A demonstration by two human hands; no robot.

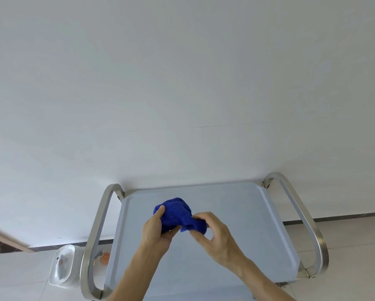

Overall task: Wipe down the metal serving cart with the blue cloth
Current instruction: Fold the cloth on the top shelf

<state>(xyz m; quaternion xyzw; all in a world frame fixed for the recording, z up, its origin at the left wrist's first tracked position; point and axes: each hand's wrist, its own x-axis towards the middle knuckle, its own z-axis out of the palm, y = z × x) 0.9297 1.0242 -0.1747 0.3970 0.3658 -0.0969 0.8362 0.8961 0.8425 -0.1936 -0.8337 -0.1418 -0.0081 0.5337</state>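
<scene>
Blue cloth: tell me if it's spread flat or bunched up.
Bunched up. The blue cloth is a crumpled wad held by the left hand and right hand over the cart's top shelf.

Two bare forearms come into view from the near edge. The left hand [156, 232] and the right hand [215, 240] wear no gloves, rings, watch or bands. No sleeve shows on either arm; both are uncovered from wrist to the frame's edge. Fingernails are short and plain.
</scene>
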